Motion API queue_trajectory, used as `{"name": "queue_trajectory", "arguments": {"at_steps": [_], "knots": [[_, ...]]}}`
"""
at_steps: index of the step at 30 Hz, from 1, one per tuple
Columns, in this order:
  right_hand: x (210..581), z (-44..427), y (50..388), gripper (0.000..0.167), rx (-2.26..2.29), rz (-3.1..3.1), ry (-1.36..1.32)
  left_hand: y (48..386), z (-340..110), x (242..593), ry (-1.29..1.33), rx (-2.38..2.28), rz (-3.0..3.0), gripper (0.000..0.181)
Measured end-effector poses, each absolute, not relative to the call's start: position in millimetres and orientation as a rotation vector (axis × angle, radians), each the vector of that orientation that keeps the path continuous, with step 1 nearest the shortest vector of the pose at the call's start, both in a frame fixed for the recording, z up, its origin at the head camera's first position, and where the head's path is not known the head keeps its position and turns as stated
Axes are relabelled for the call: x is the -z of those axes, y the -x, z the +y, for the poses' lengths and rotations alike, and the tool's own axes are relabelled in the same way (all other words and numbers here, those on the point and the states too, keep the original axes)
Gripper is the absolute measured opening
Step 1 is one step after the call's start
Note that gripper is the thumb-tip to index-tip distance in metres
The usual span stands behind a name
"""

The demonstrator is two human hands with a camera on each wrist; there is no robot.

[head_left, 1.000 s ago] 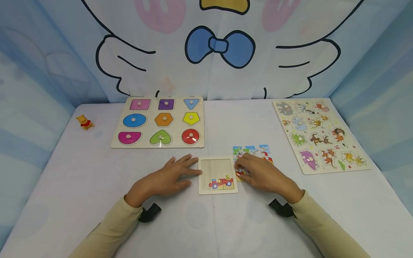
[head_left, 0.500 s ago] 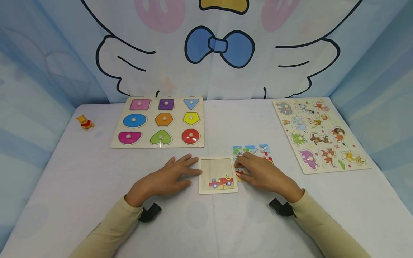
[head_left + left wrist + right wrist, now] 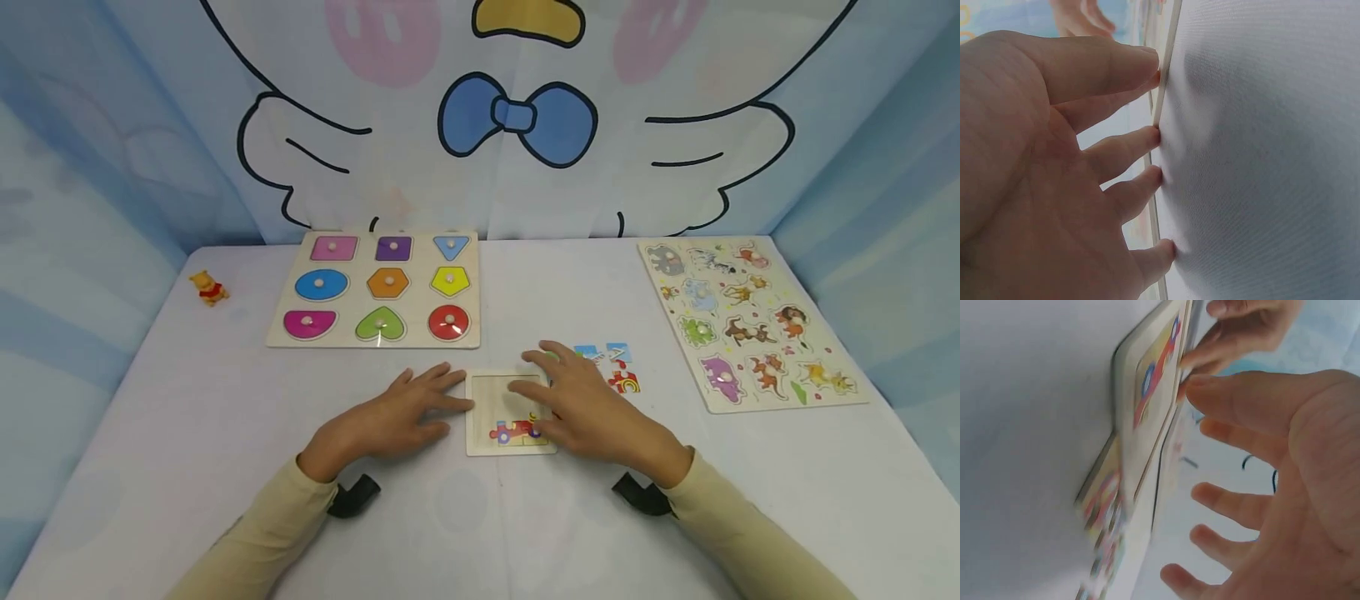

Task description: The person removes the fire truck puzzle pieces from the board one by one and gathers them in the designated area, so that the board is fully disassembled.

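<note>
A small square wooden puzzle tray (image 3: 486, 398) lies on the white cloth, with joined red truck pieces (image 3: 510, 432) in its lower right part. My left hand (image 3: 405, 417) rests on the cloth, fingers spread, its fingertips at the tray's left edge. Over the tray's right side is my right hand (image 3: 596, 412), fingers apart and nothing between them; it covers part of the truck. Beside the tray, partly behind that hand, are loose jigsaw pieces (image 3: 624, 382) in blue, red and yellow. In the right wrist view some loose pieces (image 3: 1107, 509) lie against the tray's edge.
A knobbed shape board (image 3: 341, 342) lies at the back left, an animal puzzle board (image 3: 720, 404) at the back right. A small yellow bear figure (image 3: 208, 287) stands at the far left. A cartoon-printed curtain (image 3: 517, 192) hangs behind the table.
My right hand has left the loose pieces, moved left over the tray and spread its fingers. The left hand stays at the tray's edge. The head view has shifted slightly.
</note>
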State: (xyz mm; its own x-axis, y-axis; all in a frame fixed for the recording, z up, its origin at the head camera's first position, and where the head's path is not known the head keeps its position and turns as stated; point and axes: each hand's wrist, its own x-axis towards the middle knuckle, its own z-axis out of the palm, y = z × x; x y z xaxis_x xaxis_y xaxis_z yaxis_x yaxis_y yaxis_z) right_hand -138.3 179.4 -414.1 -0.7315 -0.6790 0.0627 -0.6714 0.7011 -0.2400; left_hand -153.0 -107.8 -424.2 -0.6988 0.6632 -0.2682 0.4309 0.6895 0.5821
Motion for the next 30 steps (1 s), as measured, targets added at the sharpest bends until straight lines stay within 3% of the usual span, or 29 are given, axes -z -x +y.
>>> {"name": "queue_trajectory", "arguments": {"at_steps": [15,30], "knots": [[417.1,152.4,133.4,0.034,0.314,2.703,1.300,153.9,-108.9,424.6,-0.846,-0.687,2.426,0.043],[423.6,150.2,126.2,0.024,0.492,2.671,1.150,152.6,-108.8,421.9,-0.856,-0.673,2.429,0.044]]}}
